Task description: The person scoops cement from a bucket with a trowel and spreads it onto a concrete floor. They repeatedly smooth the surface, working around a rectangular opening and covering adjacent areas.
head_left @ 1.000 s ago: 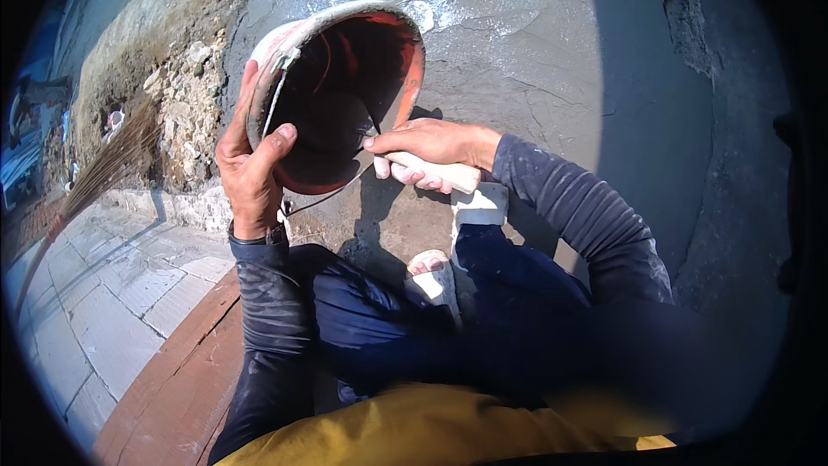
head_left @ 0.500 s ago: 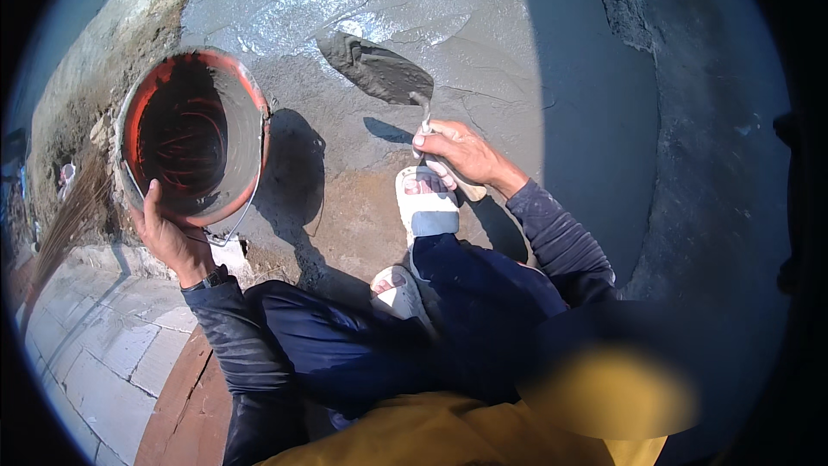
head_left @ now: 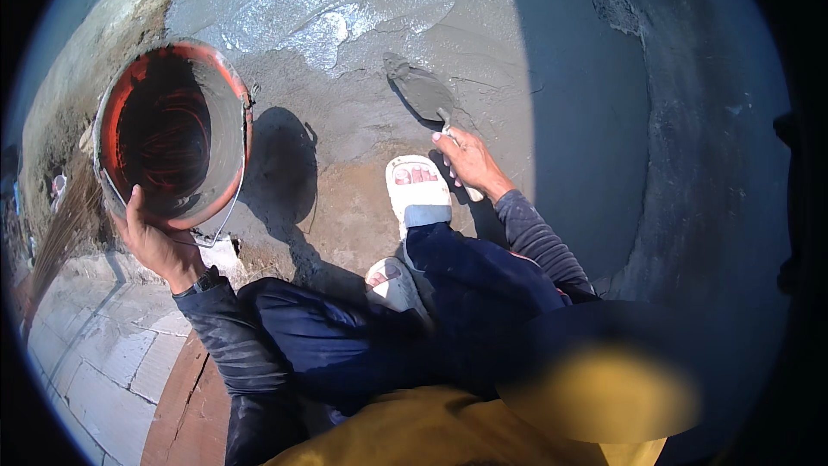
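My left hand [head_left: 159,246] grips the lower rim of an orange-red bucket [head_left: 231,78], thumb over the edge and fingers hidden beneath. Grey mortar coats the bucket's inner wall, and its mouth is tilted toward me. A thin wire handle [head_left: 231,223] hangs down on its right side. In my right hand [head_left: 470,162] is the handle of a pointed trowel [head_left: 423,93], fingers closed round it. Mortar covers the trowel's blade, which lies close over the wet grey mortar [head_left: 345,95] spread on the ground; I cannot tell whether it touches.
My feet in white sandals [head_left: 420,194] stand on bare ground just below the mortar's edge. A twig broom [head_left: 65,229] leans at the far left beside a rough wall edge [head_left: 129,0]. Pale paving [head_left: 112,371] lies lower left. Shadow covers the mortar's right part.
The trowel has moved down and right relative to the mortar, its blade now lower and turned more steeply. My left hand still holds the bucket; the whole view has shifted slightly.
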Action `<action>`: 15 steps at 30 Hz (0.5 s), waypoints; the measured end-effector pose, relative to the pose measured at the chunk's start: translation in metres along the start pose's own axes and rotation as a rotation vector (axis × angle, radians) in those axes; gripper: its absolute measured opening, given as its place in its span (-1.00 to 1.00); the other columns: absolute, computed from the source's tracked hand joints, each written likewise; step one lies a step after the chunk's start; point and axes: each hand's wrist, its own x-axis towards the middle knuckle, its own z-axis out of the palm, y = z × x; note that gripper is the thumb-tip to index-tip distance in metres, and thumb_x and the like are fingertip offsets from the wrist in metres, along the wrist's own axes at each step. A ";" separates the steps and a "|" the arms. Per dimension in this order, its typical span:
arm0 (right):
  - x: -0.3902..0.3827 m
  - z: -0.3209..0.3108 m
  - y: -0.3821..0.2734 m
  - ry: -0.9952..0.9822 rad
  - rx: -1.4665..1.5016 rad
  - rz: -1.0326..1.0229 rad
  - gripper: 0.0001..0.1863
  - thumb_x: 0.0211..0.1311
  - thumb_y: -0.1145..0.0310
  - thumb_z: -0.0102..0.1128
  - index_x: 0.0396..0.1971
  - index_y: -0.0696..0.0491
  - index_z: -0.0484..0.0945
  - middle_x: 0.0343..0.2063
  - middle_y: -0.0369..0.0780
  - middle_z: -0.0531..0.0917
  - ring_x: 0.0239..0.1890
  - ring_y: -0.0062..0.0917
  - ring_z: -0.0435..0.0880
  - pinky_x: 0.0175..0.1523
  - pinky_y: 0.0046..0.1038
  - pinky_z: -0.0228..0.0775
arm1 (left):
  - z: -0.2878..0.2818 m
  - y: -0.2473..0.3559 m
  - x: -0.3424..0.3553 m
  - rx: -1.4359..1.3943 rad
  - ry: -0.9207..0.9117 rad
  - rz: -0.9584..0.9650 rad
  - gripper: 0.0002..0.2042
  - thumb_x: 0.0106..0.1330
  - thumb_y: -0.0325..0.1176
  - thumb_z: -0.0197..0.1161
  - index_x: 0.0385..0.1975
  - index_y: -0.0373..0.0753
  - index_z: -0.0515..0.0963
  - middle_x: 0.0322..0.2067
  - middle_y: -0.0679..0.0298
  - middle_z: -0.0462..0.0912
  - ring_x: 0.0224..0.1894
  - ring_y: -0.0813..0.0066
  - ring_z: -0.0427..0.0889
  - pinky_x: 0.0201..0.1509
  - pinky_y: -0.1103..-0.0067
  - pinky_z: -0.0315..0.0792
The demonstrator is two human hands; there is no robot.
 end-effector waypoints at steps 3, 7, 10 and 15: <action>0.017 -0.011 0.010 0.024 0.068 0.067 -0.53 0.53 -0.03 0.10 -0.31 0.14 0.55 -0.63 -0.29 0.52 -0.68 -0.59 0.51 -0.57 -0.42 0.37 | -0.001 0.000 0.001 -0.010 -0.017 -0.016 -0.50 0.41 -0.53 0.29 0.34 -0.37 0.38 0.09 0.09 0.67 0.08 0.35 0.71 0.15 0.44 0.62; 0.015 -0.052 0.052 0.244 0.199 0.213 -0.50 0.57 -0.06 0.01 -0.36 0.10 0.52 -0.66 -0.31 0.47 -0.72 -0.59 0.46 -0.64 -0.43 0.36 | -0.002 0.002 0.001 0.016 -0.017 0.017 -0.51 0.41 -0.53 0.29 0.33 -0.38 0.39 0.08 0.08 0.67 0.08 0.35 0.71 0.15 0.44 0.63; 0.006 -0.074 0.077 0.417 0.384 0.308 -0.48 0.57 -0.12 -0.02 -0.31 0.08 0.53 -0.65 -0.31 0.46 -0.73 -0.58 0.46 -0.65 -0.42 0.40 | -0.001 0.002 -0.001 0.019 -0.050 0.025 -0.51 0.42 -0.52 0.29 0.33 -0.38 0.38 0.08 0.09 0.67 0.09 0.35 0.71 0.17 0.43 0.62; 0.018 -0.025 0.064 0.272 0.916 0.297 -0.47 0.55 -0.21 -0.01 -0.27 0.02 0.51 -0.66 -0.35 0.45 -0.73 -0.58 0.43 -0.65 -0.41 0.37 | 0.002 0.000 -0.002 -0.006 -0.029 -0.053 -0.52 0.41 -0.53 0.29 0.31 -0.39 0.40 0.09 0.09 0.67 0.12 0.33 0.69 0.20 0.39 0.61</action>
